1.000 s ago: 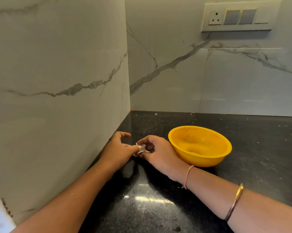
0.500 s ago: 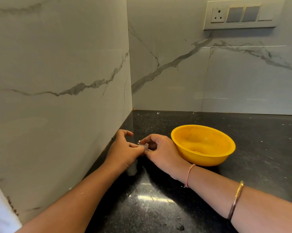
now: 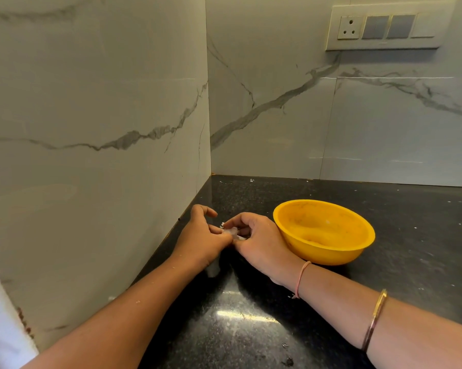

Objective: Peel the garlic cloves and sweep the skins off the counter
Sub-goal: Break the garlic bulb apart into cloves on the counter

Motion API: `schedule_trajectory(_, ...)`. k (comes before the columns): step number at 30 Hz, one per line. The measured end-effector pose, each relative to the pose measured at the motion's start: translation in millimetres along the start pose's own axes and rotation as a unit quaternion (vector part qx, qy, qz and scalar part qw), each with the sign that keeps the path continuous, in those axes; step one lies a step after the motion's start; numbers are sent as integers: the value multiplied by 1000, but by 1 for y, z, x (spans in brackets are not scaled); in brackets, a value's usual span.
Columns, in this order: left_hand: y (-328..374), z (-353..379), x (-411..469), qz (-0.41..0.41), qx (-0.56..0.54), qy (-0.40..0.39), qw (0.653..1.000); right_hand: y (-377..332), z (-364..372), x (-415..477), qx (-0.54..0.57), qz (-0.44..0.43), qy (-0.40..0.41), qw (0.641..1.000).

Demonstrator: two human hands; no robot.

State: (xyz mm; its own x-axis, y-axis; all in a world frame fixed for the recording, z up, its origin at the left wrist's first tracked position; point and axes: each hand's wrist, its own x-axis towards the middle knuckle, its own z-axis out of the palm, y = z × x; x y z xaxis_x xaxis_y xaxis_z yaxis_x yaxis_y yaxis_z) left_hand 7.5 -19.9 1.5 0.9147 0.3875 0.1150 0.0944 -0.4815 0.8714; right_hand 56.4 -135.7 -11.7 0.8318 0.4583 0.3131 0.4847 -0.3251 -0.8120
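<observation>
A small pale garlic clove (image 3: 233,232), its whitish papery skin frayed and partly lifted, is pinched between both hands just above the speckled black stone counter (image 3: 251,328), low enough, it seems, for loose skin to drop onto the worktop. The left hand (image 3: 201,242) steadies it from 9 o'clock, fingers curled round it. The right hand (image 3: 261,242) pinches from 3 o'clock, apparently tearing skin away. A round yellow plastic bowl (image 3: 331,255) stands close at 3 o'clock, likely for peeled cloves. Small scraps (image 3: 285,345) lie toward 6 o'clock.
</observation>
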Motion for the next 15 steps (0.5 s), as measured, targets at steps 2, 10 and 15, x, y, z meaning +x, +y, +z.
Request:
schedule_trajectory(2, 1, 1, 0, -5, 1, -1, 1000, -1, 0, 0, -1, 0, 0, 1000)
schedule_trajectory(10, 1, 3, 1, -15, 11, 9, 1000, -5, -1, -2, 30, 11, -5, 999)
schedule_trajectory(15, -3, 2, 3, -6, 32, 42, 999, -7, 4, -3, 73, 28, -2, 997)
